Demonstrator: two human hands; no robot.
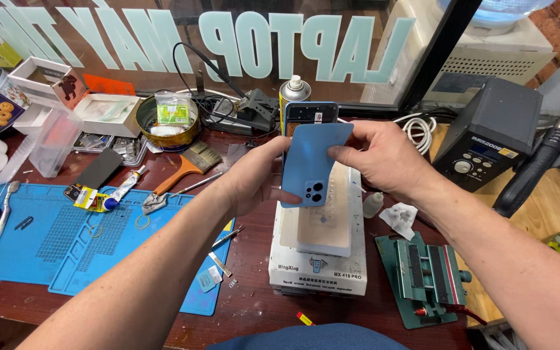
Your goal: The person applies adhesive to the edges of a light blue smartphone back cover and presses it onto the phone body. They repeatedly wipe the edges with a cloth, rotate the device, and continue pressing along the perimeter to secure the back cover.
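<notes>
Both hands hold a blue phone back cover [314, 163] upright above the white heating machine [319, 259] — matte, with camera holes in its lower corner. The left hand [257, 178] pinches its left edge, the right hand [384, 159] its right. Just behind it stands a phone [311, 112]. Left of the machine, a round tin [166, 126] holds a small green-labelled packet — beyond it lie open white boxes [108, 111].

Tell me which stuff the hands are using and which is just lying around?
In use:
- thin blue phone back cover with camera holes, in the grip of the left hand and right hand
- phone body behind it
- white box-shaped machine below

Lying about:
- blue rubber work mat
- wooden-handled brush
- spray can
- green metal vise
</notes>
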